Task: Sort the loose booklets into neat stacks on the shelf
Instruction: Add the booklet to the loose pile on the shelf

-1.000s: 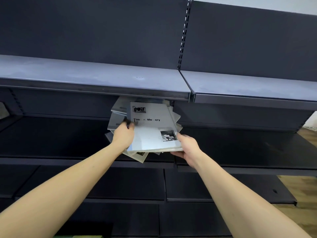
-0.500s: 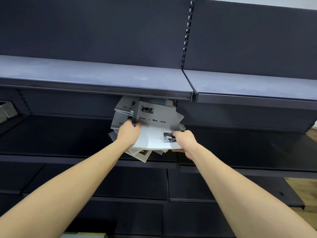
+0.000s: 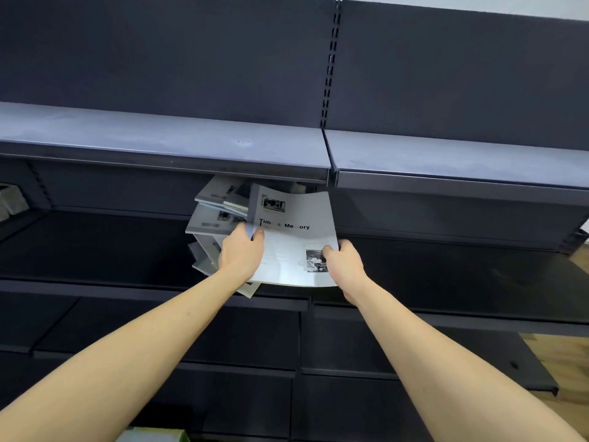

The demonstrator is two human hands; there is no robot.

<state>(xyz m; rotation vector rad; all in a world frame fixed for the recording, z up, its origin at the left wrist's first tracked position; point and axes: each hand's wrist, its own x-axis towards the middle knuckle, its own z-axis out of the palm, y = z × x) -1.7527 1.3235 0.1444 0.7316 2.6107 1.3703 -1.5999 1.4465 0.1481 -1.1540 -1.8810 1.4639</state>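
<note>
Grey booklet (image 3: 293,237), long axis running away from me — left hand (image 3: 241,256) and right hand (image 3: 344,264) clamp its sides.
Upper shelf (image 3: 165,145) cuts off my loose booklets (image 3: 212,218) behind.

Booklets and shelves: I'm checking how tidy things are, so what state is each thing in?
Top booklet: face up, bowed, held at both lower edges.
Loose booklets: askew, fanned out, not squared.
Left hand: grip closed on top booklet.
Right hand: grip closed on top booklet.
Upper shelf: bare.
</note>
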